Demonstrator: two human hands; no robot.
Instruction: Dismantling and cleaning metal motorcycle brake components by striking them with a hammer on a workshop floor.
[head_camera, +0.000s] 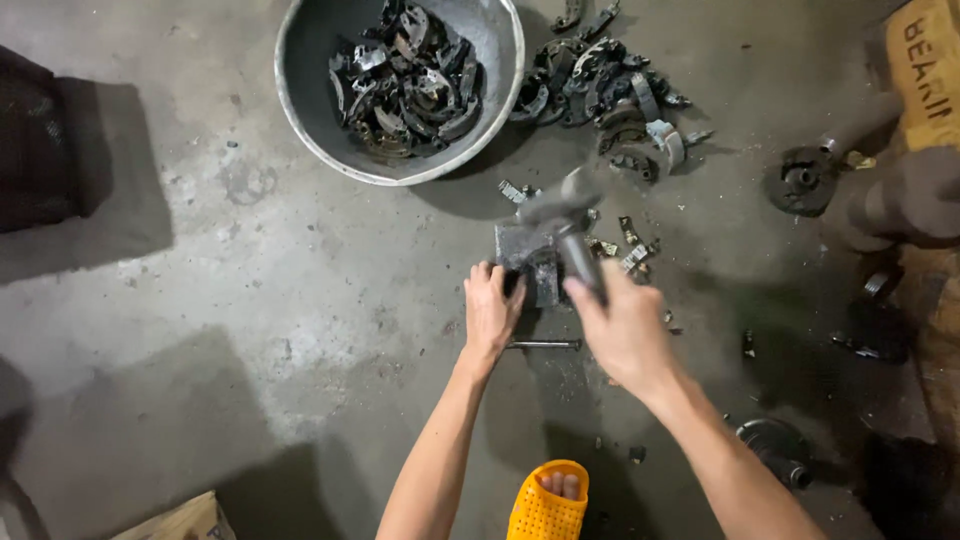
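Top right: orange cardboard box; right hand grips hammer.

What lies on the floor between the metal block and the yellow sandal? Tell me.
In the head view, a thin metal rod lies crosswise on the concrete floor between the metal block and the yellow sandal; below it, only small dark scraps.

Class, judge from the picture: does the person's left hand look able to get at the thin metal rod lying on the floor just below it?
Probably yes. The left hand rests on the metal block, and the rod lies on bare floor just beside its wrist, uncovered. The right hand with the hammer is alongside, not across it.
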